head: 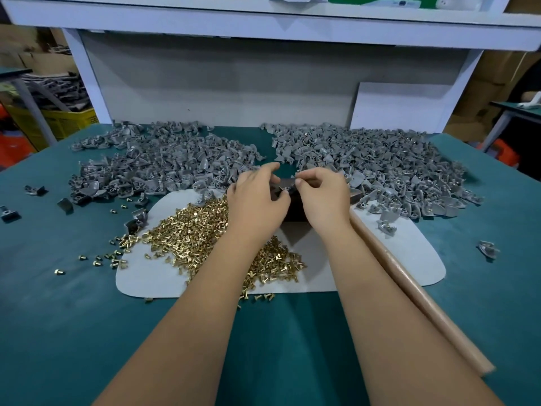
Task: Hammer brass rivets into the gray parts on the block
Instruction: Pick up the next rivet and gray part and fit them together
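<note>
A dark block (294, 210) stands on a pale mat (164, 276) in the middle of the green table. On its top lies a gray part (285, 185). My left hand (254, 200) and my right hand (322, 194) meet over the block, fingers curled, both pinching at this gray part. Whether a rivet is between the fingers is hidden. A heap of brass rivets (193, 227) lies on the mat under my left forearm. The wooden hammer handle (415, 291) lies along my right forearm, its head hidden behind my right hand.
Two big piles of gray parts lie behind the block, one left (158, 162) and one right (389, 168). Stray rivets (96, 260) and loose gray parts (487, 249) dot the green cloth. A white shelf frame (263, 27) rises at the back.
</note>
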